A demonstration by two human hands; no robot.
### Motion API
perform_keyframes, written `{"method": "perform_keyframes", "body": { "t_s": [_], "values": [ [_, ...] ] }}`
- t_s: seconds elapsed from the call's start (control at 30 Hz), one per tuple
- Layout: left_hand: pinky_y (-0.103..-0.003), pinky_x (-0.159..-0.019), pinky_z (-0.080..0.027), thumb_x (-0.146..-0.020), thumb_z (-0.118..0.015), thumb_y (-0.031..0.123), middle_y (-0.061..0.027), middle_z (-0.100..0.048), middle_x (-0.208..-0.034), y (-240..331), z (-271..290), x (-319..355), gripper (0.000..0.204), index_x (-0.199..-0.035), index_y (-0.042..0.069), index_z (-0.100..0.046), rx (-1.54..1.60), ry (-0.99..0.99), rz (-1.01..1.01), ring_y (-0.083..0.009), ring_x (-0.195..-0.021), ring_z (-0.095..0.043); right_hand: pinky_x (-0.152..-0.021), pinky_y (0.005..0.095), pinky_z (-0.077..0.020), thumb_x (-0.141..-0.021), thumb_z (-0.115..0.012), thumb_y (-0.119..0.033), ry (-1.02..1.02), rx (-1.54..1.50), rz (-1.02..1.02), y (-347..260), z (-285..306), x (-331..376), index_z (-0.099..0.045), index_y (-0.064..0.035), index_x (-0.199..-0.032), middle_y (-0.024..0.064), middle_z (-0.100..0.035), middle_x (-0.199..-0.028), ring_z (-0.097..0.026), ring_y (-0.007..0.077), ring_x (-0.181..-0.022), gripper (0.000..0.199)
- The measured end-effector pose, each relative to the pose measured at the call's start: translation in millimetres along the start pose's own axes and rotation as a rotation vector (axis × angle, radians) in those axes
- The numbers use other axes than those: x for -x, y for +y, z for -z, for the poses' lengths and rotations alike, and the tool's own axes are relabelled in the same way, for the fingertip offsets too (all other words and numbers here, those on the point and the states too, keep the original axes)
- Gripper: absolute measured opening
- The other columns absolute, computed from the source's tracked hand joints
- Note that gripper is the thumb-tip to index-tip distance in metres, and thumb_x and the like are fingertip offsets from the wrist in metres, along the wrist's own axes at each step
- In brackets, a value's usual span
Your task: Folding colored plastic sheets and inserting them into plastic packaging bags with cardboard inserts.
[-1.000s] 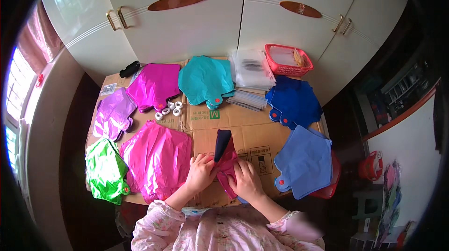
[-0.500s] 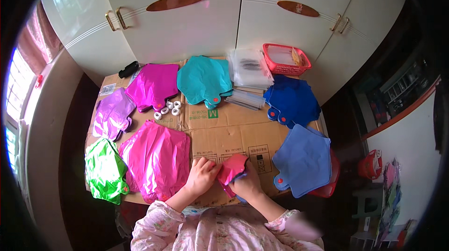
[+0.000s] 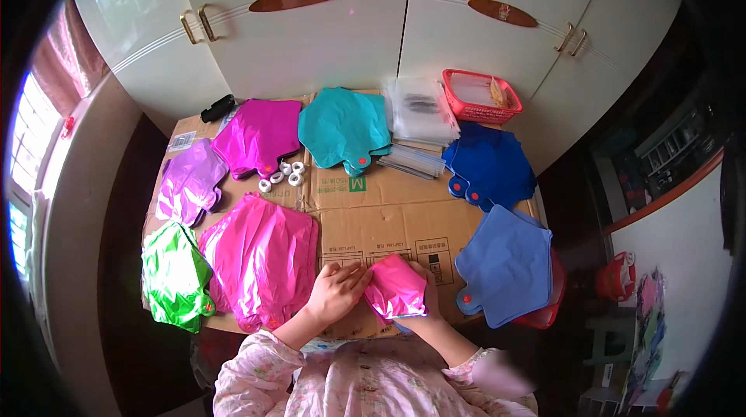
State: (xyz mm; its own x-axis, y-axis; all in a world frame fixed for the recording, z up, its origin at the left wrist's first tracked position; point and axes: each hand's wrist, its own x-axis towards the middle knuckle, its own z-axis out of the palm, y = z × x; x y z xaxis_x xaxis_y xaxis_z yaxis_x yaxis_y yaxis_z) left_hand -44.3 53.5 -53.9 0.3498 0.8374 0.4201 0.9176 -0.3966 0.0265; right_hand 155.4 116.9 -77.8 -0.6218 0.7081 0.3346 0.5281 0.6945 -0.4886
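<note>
Close to my body, a small folded bundle of foil balloons (image 3: 395, 285), shiny pink on top with blue at its lower edge, is held over the cardboard. My right hand (image 3: 423, 319) grips it from the right side, most fingers hidden behind the foil. Bent and close together, the fingers of my left hand (image 3: 340, 289) pinch its left edge. To the left lie flat stacks of hot pink foil balloons (image 3: 260, 261) and green foil balloons (image 3: 175, 277). A stack of light blue foil balloons (image 3: 505, 265) lies to the right.
Along the far side are lavender (image 3: 190, 180), magenta (image 3: 260, 137), teal (image 3: 344, 129) and dark blue balloon stacks (image 3: 493, 164). White rings (image 3: 294, 178), clear plastic bags (image 3: 420, 110), clear strips (image 3: 412, 160) and a red basket (image 3: 482, 112) sit there too. White cabinets (image 3: 311, 44) stand behind.
The folded bundle has turned so its broad pink face shows upward. My right hand has gone further behind it; my left hand stays at its left edge. The view has shifted slightly.
</note>
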Motion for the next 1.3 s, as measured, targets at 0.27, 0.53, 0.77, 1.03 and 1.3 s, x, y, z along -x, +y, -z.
{"method": "perform_keyframes", "body": {
  "t_s": [0.27,0.53,0.77,1.03,1.3],
  "values": [
    [-0.040,-0.100,-0.040,-0.081,-0.056,0.015,-0.0055,-0.066,-0.118,-4,4,2,0.039,-0.119,0.009,-0.064,0.032,-0.105,-0.010,-0.0176,-0.120,-0.057,-0.099,0.0453,-0.0377,-0.073,-0.069,-0.044,0.048,0.157,0.088,-4,6,0,-0.054,-0.0073,-0.126,0.0131,-0.048,-0.136,-0.045,0.0307,-0.120,0.066],
    [-0.043,-0.108,-0.033,-0.083,-0.055,0.016,-0.0052,-0.061,-0.127,-7,6,5,0.044,-0.126,0.009,-0.058,0.055,-0.197,-0.027,-0.0182,-0.128,-0.050,-0.098,0.0430,-0.0387,-0.078,-0.063,-0.046,0.009,0.238,0.078,0,6,1,-0.051,-0.0094,-0.132,0.0089,-0.044,-0.142,-0.042,0.0276,-0.125,0.066],
    [-0.046,-0.111,-0.029,-0.084,-0.054,0.016,-0.0055,-0.058,-0.131,-3,18,3,0.047,-0.130,0.006,-0.055,-0.005,-0.267,-0.052,-0.0185,-0.131,-0.047,-0.097,0.0423,-0.0373,-0.082,-0.057,-0.047,-0.076,0.346,0.062,3,4,6,-0.049,-0.0120,-0.136,0.0042,-0.036,-0.150,-0.034,0.0258,-0.134,0.065],
    [-0.048,-0.114,-0.024,-0.087,-0.049,0.017,-0.0066,-0.053,-0.138,-4,20,10,0.053,-0.139,0.006,-0.046,-0.005,-0.339,-0.064,-0.0191,-0.135,-0.041,-0.101,0.0486,-0.0324,-0.084,-0.057,-0.031,-0.390,0.178,0.088,16,39,-5,-0.050,-0.0131,-0.135,0.0031,-0.031,-0.153,-0.030,0.0269,-0.137,0.055],
    [-0.050,-0.115,-0.021,-0.088,-0.047,0.018,-0.0069,-0.050,-0.141,-4,22,9,0.054,-0.140,0.006,-0.043,-0.015,-0.378,-0.071,-0.0196,-0.137,-0.039,-0.083,0.0301,-0.0500,-0.081,-0.061,-0.006,-0.093,-0.100,0.398,43,29,-57,-0.069,-0.0095,-0.110,0.0034,-0.068,-0.112,-0.063,0.0182,-0.100,0.030]
  ]
}}
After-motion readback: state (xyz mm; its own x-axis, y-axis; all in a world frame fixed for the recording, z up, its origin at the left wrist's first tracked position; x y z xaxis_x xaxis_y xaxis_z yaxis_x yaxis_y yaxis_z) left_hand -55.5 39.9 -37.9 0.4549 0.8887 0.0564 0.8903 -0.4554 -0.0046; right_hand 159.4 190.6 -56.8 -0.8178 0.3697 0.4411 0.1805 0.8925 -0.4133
